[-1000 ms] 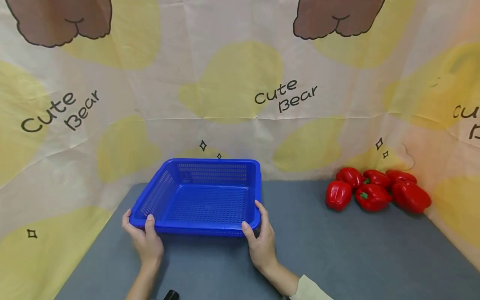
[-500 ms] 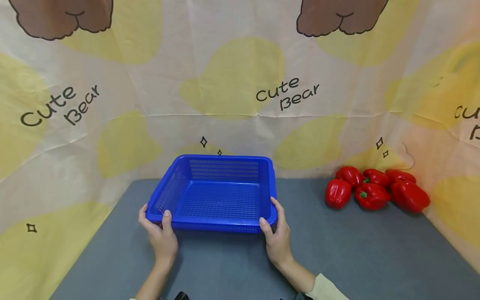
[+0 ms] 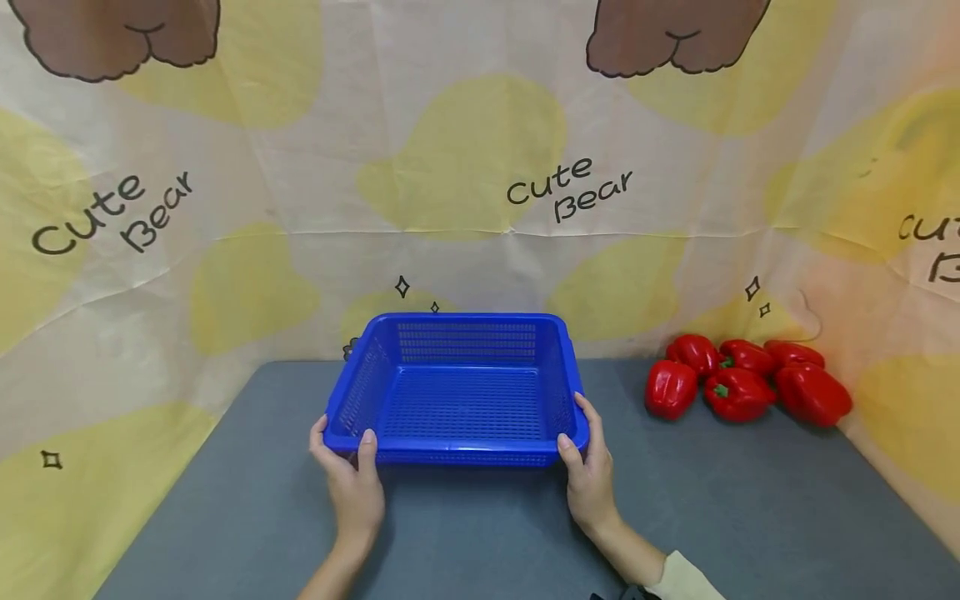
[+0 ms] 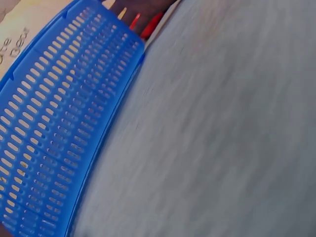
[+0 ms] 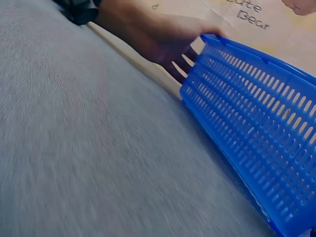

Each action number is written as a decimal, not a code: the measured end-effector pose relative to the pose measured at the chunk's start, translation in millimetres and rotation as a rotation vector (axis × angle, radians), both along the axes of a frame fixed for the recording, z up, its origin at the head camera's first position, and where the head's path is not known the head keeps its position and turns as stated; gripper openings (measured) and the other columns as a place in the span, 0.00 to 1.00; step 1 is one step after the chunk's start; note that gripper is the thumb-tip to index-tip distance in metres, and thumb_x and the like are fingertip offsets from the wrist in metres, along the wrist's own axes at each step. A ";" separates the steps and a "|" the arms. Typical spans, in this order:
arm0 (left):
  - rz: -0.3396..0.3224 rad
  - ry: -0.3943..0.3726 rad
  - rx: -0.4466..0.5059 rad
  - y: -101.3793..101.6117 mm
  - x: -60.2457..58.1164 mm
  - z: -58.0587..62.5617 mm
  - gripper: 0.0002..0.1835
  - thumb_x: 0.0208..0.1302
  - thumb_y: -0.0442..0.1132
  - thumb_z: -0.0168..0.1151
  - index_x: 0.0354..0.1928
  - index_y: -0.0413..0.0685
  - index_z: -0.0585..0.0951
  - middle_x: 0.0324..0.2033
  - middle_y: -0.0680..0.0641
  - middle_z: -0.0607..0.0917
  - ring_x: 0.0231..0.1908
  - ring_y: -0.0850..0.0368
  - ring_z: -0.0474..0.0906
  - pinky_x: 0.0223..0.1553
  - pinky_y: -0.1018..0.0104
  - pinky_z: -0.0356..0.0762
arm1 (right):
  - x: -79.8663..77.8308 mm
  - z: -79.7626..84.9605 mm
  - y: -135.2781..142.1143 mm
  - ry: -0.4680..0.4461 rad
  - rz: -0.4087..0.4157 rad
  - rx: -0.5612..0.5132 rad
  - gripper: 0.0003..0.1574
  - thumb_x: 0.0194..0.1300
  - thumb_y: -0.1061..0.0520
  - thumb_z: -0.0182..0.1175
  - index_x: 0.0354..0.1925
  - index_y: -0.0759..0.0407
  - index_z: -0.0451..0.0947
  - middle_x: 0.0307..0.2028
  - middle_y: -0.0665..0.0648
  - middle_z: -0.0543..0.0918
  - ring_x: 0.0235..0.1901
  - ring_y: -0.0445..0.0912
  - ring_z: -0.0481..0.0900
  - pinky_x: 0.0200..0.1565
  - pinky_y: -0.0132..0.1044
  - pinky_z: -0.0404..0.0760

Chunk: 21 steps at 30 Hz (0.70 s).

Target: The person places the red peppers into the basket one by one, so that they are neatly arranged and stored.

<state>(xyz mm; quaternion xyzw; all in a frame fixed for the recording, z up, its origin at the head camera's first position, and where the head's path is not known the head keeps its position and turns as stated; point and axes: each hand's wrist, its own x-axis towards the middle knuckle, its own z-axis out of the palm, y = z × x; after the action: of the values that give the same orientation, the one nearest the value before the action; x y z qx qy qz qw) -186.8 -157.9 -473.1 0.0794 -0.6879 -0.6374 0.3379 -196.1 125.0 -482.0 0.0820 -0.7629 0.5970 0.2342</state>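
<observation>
A blue plastic basket (image 3: 461, 456) with slotted walls and nothing in it is held between my two hands in the head view. My left hand (image 3: 352, 492) grips its near left corner, thumb over the rim and fingers round the outside. The near right corner is gripped by my right hand (image 3: 591, 487) in the same way. The left wrist view takes in the basket's outer wall (image 4: 64, 108), with my right hand (image 4: 143, 10) at the far end. From the right wrist, the slotted wall (image 5: 247, 103) leads to my left hand (image 5: 170, 42).
Several red bell peppers (image 3: 738, 395) lie grouped at the back right of the grey table (image 3: 480, 542). Behind the table hangs a printed cloth (image 3: 465, 158) with yellow patches and lettering.
Both hands and the basket have moved to the right across the table, closer to the peppers. The peppers stay where they were, and the grip is unchanged.
</observation>
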 end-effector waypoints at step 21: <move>-0.095 -0.062 -0.052 12.5 6.6 4.7 0.30 0.78 0.41 0.45 0.78 0.49 0.54 0.57 0.38 0.79 0.54 0.64 0.76 0.54 0.83 0.69 | -5.6 -2.0 49.0 -0.048 -0.010 -0.066 0.39 0.70 0.54 0.42 0.77 0.50 0.55 0.76 0.62 0.62 0.70 0.60 0.68 0.68 0.42 0.71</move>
<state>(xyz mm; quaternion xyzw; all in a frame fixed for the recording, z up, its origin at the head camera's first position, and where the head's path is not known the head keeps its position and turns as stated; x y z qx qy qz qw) -180.3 -145.4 -468.3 0.0574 -0.7174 -0.6318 0.2878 -201.7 174.0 -484.0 0.0560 -0.7486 0.6225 0.2213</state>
